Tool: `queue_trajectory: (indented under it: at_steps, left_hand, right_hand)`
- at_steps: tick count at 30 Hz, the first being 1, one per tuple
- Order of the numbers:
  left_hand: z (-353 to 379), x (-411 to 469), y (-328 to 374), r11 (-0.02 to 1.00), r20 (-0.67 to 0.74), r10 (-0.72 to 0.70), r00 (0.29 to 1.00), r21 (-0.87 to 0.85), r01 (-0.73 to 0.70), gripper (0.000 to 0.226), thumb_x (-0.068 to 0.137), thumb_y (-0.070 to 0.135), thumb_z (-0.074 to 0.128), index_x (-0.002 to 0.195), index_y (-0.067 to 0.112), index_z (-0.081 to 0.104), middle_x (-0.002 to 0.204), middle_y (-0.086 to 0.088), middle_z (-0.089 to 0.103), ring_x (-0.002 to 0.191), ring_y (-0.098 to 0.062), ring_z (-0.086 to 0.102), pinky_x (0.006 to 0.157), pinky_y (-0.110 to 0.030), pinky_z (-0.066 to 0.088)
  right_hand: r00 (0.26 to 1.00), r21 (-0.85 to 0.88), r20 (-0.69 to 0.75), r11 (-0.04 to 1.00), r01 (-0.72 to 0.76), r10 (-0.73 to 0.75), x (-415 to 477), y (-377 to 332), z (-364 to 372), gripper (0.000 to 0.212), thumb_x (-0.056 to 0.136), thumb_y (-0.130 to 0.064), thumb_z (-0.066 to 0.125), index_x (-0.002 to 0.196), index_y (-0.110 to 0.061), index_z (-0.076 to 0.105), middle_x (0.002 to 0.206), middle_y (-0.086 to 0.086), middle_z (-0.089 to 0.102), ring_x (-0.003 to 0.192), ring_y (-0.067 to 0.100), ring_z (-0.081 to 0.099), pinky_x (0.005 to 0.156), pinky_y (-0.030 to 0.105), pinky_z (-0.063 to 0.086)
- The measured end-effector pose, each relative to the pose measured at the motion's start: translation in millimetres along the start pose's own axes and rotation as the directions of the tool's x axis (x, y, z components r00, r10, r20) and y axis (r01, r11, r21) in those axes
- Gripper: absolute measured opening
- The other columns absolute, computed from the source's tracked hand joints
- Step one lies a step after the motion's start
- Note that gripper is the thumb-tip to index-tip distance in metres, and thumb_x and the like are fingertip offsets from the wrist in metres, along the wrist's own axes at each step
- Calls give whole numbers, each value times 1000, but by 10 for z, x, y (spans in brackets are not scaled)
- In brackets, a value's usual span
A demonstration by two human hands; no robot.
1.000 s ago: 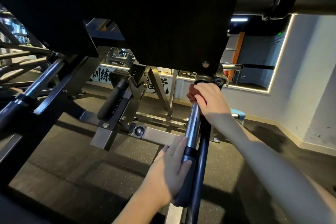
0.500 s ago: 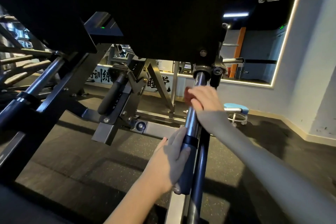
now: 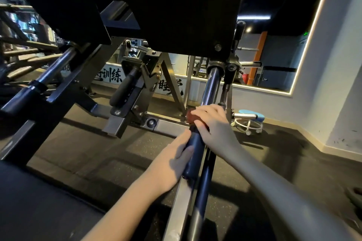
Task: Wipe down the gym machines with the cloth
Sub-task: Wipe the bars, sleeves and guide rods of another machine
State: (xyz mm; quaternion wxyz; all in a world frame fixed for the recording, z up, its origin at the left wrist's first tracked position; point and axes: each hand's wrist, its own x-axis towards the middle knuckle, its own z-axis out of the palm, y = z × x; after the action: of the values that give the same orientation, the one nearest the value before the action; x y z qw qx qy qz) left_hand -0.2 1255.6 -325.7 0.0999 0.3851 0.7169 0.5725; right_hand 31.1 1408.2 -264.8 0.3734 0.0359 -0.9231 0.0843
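right now the right grip [image 3: 212,123] is clenching a reddish-brown cloth [image 3: 193,118] against the chrome rail [image 3: 211,84] of the gym machine [image 3: 78,84]. its fingers are curling over the rail from the right, and the cloth is showing at their far-left edge. just nearer, the left grip [image 3: 172,162] is grasping the dark sleeve [image 3: 194,152] on the same rail, fingers wrapping it from the left. the two grips are sitting just beside each other. a large black pad [image 3: 166,6] is hanging over the rail's far end. a blue stool [image 3: 251,118] is standing on the dark floor [image 3: 98,152] at the far right, near the wall [image 3: 333,64].
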Motion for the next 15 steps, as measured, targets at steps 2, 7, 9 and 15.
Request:
queue_trajectory:
  at_steps: [2,7,9,15]
  left_hand:
    - [-24,-50,71,1000,-7,-16,1000,13,16,36,87,62,41,118,53,27,145,9,37,125,-4,36,110,-27,27]
    - [-81,-270,170,982,1,31,1000,187,-30,66,92,52,34,151,28,18,144,21,24,132,4,24,108,-10,19]
    - [-86,-349,99,989,-11,13,1000,144,-12,57,98,49,38,149,27,28,148,13,36,135,-3,34,114,-22,26]
    - [-5,-497,86,1000,-42,2,999,-20,-3,25,87,71,38,95,60,60,100,38,61,100,26,49,81,3,33]
  right_hand:
    - [998,-30,56,999,20,-18,120,64,-101,30,101,-24,43,127,-21,57,129,-6,52,128,11,27,111,33,25]
    - [989,125,-22,982,-145,149,173,-82,-174,27,99,-22,48,124,-22,61,125,-7,53,123,12,35,111,33,30]
    - [967,233,-105,951,-203,232,-79,-185,-207,29,98,-22,51,126,-21,59,127,-5,52,124,10,38,109,30,32]
    - [994,99,7,989,-107,107,-488,-281,16,37,93,-26,54,130,-22,57,138,-4,45,134,16,31,113,38,30]
